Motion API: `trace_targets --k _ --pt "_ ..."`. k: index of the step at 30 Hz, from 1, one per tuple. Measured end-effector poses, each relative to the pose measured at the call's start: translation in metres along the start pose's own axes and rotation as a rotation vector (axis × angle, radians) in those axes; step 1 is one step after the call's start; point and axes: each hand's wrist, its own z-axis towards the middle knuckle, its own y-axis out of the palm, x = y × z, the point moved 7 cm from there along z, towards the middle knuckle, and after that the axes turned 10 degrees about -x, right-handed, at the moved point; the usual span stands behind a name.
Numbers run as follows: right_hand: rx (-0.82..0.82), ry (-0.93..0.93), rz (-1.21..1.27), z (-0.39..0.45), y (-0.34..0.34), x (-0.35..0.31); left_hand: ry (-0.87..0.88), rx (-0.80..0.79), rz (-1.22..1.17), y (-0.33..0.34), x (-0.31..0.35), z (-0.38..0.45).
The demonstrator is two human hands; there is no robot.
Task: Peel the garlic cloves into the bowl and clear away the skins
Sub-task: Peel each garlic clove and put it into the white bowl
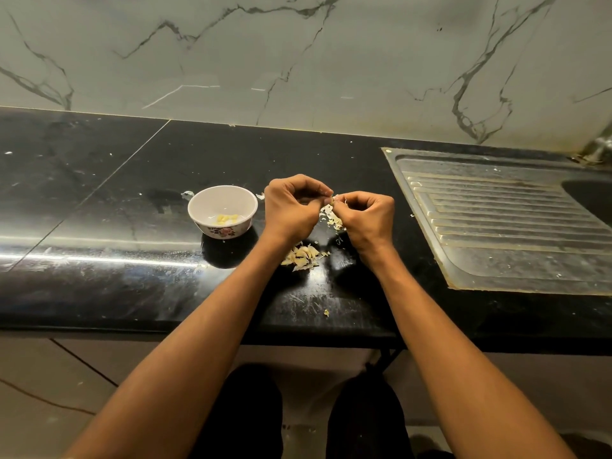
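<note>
My left hand (293, 207) and my right hand (367, 218) meet above the black counter, fingertips together, both pinching a small garlic clove (335, 199) with pale skin peeling off it. A white bowl (198, 207) with a flower pattern stands left of my hands and holds several peeled yellow cloves (227, 219). A heap of unpeeled cloves and skins (303, 256) lies on the counter under my left wrist. More loose skins (332, 220) lie between my hands.
A steel sink drainboard (503, 220) fills the counter's right side, with the basin (589, 197) at the far right edge. A stray skin scrap (326, 313) lies near the counter's front edge. A marble wall rises behind.
</note>
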Motion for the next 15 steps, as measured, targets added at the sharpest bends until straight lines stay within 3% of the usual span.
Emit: trace_targets --k 8,15 --pt "-0.041 0.146 0.266 0.0 0.005 0.011 0.075 -0.003 0.01 0.0 0.004 -0.001" --pt "-0.052 0.159 0.302 0.002 0.003 0.01 -0.064 0.023 -0.16 -0.001 -0.009 0.002"
